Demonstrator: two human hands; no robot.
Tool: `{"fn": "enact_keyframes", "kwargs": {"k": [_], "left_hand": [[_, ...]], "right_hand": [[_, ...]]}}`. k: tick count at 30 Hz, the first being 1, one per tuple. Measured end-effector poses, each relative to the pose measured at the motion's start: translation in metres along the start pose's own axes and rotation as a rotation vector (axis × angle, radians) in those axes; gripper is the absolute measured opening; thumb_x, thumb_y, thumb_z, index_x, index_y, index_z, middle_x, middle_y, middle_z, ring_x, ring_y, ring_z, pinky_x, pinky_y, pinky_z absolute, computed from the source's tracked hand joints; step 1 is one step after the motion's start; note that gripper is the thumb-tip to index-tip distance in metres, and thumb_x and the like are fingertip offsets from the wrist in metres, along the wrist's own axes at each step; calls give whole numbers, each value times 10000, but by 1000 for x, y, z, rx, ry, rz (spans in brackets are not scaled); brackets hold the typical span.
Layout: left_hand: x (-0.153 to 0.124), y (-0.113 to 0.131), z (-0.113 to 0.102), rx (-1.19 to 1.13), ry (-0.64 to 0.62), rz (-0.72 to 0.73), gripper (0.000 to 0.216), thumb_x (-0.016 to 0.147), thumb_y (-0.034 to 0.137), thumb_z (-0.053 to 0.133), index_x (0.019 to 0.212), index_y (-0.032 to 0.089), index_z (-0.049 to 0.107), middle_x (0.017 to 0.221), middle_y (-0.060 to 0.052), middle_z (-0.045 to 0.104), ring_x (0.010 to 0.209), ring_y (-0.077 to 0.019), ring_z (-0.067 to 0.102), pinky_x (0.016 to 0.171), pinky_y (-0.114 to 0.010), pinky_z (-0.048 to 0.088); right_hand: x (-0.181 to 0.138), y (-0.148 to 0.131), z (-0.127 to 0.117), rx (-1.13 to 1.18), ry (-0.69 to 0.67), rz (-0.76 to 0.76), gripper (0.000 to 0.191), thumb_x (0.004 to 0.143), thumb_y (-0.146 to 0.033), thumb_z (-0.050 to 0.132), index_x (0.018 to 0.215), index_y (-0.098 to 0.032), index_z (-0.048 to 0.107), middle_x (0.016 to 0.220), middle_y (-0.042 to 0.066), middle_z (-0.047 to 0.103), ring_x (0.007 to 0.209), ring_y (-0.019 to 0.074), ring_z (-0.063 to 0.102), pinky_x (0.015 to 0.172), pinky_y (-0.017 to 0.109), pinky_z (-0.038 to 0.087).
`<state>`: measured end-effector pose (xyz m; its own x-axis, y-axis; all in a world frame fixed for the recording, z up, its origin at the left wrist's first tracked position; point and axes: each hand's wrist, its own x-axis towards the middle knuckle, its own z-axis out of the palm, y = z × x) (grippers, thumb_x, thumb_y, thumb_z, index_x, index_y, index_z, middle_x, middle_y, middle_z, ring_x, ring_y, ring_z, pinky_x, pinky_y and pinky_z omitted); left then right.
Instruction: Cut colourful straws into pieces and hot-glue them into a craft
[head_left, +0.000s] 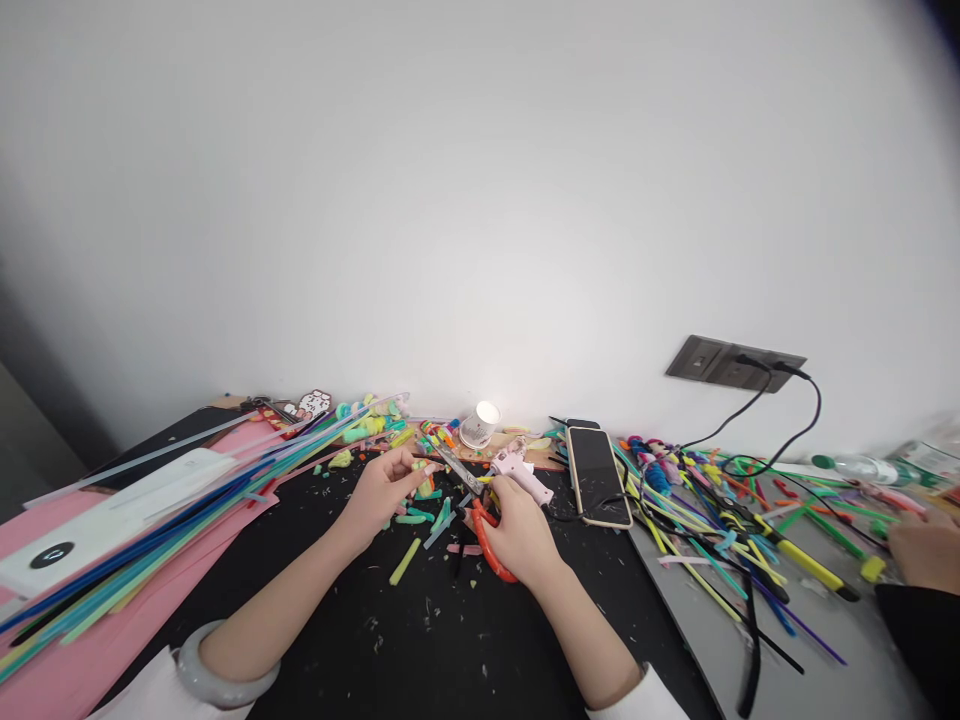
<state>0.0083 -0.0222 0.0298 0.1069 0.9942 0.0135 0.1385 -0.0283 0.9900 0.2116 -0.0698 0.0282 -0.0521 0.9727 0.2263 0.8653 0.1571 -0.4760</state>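
In the left hand (382, 495), thumb and fingers were drawn close together, and a small yellow-green fuzzy piece (424, 485) with a touch of orange appeared to be pinched at the fingertips; it was partly hidden. By the right hand (521, 530), a pair of metal scissors with orange handles (459, 467) was gripped, the blades pointed up and leftward, near the left fingertips. Whether the blades were parted could not be told.

The step was judged to be trimming or shaping the piece. For that, the piece was best held steady by its far end, the left fingertips kept clear of the blade line, and small snips made rather than one deep cut.

Just beyond the right hand, a pale pink plastic glue gun (523, 474) was seen lying on the black desk (360, 640); its nozzle was best not brushed, as it might have been hot. Short green and yellow fuzzy offcuts (406, 562) were strewn in front of the hands. Behind them, a white printed paper cup (478, 430) was placed near the wall; to the right, a dark-screened phone in a pale case (600, 475) was laid.
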Motion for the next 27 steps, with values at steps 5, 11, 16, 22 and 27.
{"fn": "enact_keyframes", "kwargs": {"k": [5,11,16,22,27], "left_hand": [[-1,3,0,-50,-37,-62,426,588,462,777,864,208,575,865,-49,720,746,-228,695,454,-214,418],[0,2,1,-61,-59,-123,573,608,493,750,1087,186,687,937,-106,763,929,-305,715,452,-212,394],[0,3,0,-5,-8,-93,489,602,510,746,952,169,729,736,-74,714,789,-266,681,480,-239,436],[3,-4,-2,56,16,13,320,658,508,689,683,189,681,596,-3,527,585,-177,539,451,-260,484],[6,-9,-4,86,17,42,274,667,465,672,639,197,626,569,6,520,548,-169,527,449,-280,514]], "right_hand": [[0,1,1,-2,12,-11,220,806,-339,649,750,-213,478,804,7,569,709,162,513,587,251,315],[0,1,0,-7,11,-8,209,806,-336,652,753,-211,492,807,11,580,717,166,520,586,251,313],[-1,0,0,-6,3,-10,221,813,-343,650,752,-211,483,820,14,587,725,167,525,592,251,310],[-2,-1,0,-83,-27,-31,251,820,-397,649,799,-210,483,848,21,598,721,172,541,575,256,273],[-3,-2,1,-137,-25,-58,256,819,-410,648,840,-209,490,879,29,609,729,176,558,577,263,272]]}}
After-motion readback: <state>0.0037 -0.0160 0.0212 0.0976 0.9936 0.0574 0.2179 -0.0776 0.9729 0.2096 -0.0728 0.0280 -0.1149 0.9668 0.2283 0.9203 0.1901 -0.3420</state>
